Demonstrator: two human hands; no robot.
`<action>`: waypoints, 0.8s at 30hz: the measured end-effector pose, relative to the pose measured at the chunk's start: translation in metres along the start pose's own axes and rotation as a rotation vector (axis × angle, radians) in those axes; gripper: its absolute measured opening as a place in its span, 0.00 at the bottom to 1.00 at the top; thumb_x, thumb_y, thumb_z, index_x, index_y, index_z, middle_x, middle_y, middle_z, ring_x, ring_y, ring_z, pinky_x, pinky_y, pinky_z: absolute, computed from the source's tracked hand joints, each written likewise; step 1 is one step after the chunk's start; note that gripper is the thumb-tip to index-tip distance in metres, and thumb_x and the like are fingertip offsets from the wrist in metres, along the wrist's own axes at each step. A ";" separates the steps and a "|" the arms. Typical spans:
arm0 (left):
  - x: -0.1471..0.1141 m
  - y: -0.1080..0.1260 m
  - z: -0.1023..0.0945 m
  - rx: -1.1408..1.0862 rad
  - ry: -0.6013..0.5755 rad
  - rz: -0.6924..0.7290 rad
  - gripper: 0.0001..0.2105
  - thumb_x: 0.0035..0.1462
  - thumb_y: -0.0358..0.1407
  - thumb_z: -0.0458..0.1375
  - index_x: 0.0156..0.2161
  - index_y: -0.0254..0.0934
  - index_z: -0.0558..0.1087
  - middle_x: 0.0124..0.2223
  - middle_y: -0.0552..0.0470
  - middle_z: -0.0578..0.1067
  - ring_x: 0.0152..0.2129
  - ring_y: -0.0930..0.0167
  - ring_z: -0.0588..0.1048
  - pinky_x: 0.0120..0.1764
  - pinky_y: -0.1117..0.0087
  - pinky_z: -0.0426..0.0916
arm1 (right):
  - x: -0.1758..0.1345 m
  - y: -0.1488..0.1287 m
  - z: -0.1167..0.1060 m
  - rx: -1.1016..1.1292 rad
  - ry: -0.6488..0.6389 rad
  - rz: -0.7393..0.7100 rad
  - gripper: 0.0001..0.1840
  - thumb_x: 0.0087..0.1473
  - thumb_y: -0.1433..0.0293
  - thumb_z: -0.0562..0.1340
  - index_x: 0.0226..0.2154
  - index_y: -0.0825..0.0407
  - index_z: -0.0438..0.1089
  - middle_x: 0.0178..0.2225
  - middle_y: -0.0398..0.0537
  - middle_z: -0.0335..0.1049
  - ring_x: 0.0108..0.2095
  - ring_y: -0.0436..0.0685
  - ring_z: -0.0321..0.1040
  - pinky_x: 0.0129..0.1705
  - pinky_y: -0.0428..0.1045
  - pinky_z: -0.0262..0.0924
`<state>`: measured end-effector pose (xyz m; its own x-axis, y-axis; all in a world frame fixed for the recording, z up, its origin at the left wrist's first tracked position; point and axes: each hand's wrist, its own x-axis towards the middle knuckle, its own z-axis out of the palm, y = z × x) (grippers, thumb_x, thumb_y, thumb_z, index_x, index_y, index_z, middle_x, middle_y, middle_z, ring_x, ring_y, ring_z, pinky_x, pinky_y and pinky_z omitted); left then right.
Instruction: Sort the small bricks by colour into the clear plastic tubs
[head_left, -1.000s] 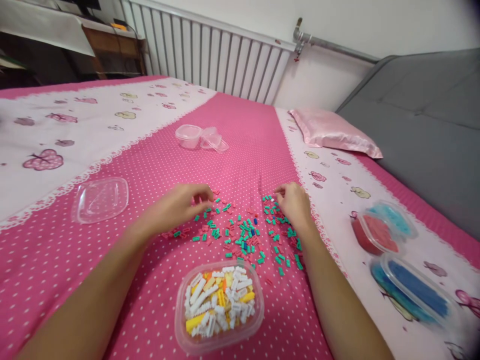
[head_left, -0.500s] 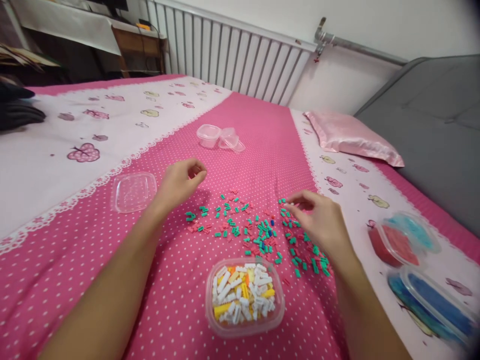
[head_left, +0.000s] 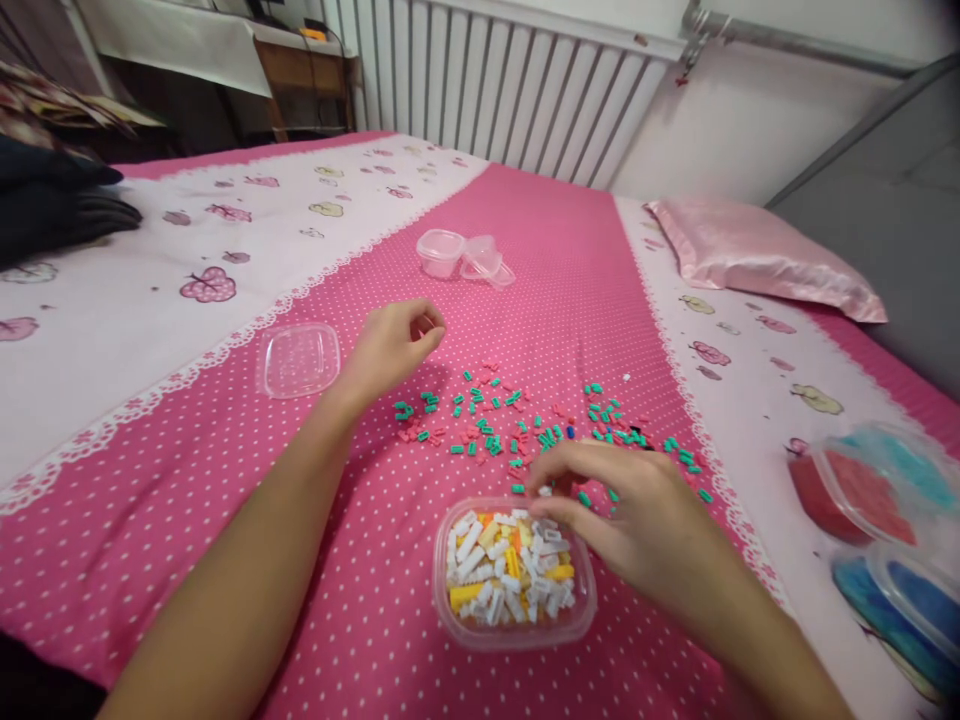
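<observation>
My right hand (head_left: 622, 490) is over the right rear edge of a clear plastic tub (head_left: 517, 638). Its thumb and fingertips pinch a small white toy brick (head_left: 545, 491), partly hidden by the fingers. White, yellow and orange bricks (head_left: 510, 565) fill the tub. My left hand (head_left: 394, 345) hovers above the bedspread, left of the scattered pieces, its fingers loosely curled and slightly apart, with nothing visible in them. Small green bricks (head_left: 491, 445) and pink bricks (head_left: 412, 432) lie spread behind the tub. A dark blue brick (head_left: 571, 432) is among them.
A clear lid (head_left: 301, 360) lies left of my left hand. Further back stand small clear containers (head_left: 441, 250). At the right are a tub with red contents (head_left: 855, 495) and one with blue contents (head_left: 926, 600). A pink pillow (head_left: 765, 255) lies behind, near a radiator (head_left: 495, 85).
My right hand has moved from the scattered bricks toward me to the tub's edge, still pinching the white brick. My left hand stays in about the same place. The view has shifted slightly.
</observation>
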<state>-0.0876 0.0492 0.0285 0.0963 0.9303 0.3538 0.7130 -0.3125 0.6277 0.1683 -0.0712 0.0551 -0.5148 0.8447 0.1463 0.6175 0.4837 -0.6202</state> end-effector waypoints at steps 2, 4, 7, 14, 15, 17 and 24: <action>0.000 0.001 0.001 0.004 -0.013 -0.003 0.07 0.55 0.37 0.56 0.34 0.36 0.74 0.32 0.51 0.78 0.27 0.70 0.73 0.34 0.69 0.64 | -0.003 0.002 -0.004 -0.033 -0.029 0.012 0.07 0.55 0.77 0.66 0.31 0.47 0.73 0.30 0.36 0.76 0.32 0.50 0.72 0.35 0.46 0.59; -0.001 0.002 0.001 0.009 -0.026 -0.002 0.07 0.55 0.36 0.56 0.34 0.36 0.74 0.32 0.51 0.78 0.28 0.70 0.73 0.34 0.69 0.64 | -0.005 0.001 -0.003 -0.032 -0.096 -0.009 0.07 0.56 0.76 0.65 0.31 0.47 0.73 0.32 0.37 0.76 0.34 0.50 0.73 0.37 0.46 0.60; -0.001 0.004 0.002 0.012 -0.033 -0.002 0.08 0.55 0.36 0.56 0.34 0.35 0.74 0.32 0.50 0.78 0.28 0.70 0.73 0.35 0.69 0.64 | -0.008 -0.006 0.005 0.009 -0.183 -0.064 0.05 0.57 0.73 0.65 0.33 0.46 0.75 0.37 0.39 0.76 0.37 0.51 0.73 0.39 0.46 0.63; -0.001 0.005 0.000 0.037 -0.043 -0.020 0.08 0.56 0.36 0.56 0.36 0.35 0.75 0.33 0.50 0.78 0.29 0.69 0.74 0.35 0.69 0.64 | -0.006 -0.001 -0.014 -0.059 0.050 -0.029 0.11 0.63 0.65 0.59 0.38 0.44 0.78 0.38 0.43 0.80 0.38 0.56 0.76 0.40 0.50 0.67; -0.001 0.005 0.000 0.043 -0.051 -0.022 0.08 0.56 0.36 0.56 0.35 0.35 0.75 0.33 0.50 0.78 0.29 0.69 0.74 0.35 0.69 0.64 | -0.004 0.007 -0.021 -0.085 0.103 0.006 0.11 0.62 0.65 0.59 0.38 0.44 0.78 0.38 0.44 0.80 0.38 0.56 0.76 0.39 0.50 0.67; -0.001 0.006 0.001 0.048 -0.066 -0.016 0.08 0.56 0.36 0.56 0.35 0.35 0.75 0.33 0.49 0.78 0.29 0.69 0.74 0.35 0.69 0.64 | 0.002 0.028 -0.033 -0.134 0.177 0.094 0.11 0.61 0.64 0.59 0.37 0.44 0.78 0.37 0.44 0.81 0.36 0.57 0.76 0.37 0.51 0.66; 0.001 0.004 0.002 0.075 -0.096 0.023 0.10 0.55 0.40 0.55 0.35 0.36 0.74 0.31 0.50 0.78 0.27 0.68 0.73 0.33 0.69 0.63 | 0.011 0.144 -0.044 -0.212 0.395 0.389 0.13 0.55 0.66 0.60 0.38 0.52 0.78 0.34 0.49 0.80 0.33 0.57 0.74 0.39 0.51 0.66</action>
<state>-0.0831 0.0495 0.0302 0.1765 0.9384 0.2969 0.7592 -0.3218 0.5657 0.2778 0.0174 0.0008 0.0080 0.9708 0.2399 0.8425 0.1227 -0.5245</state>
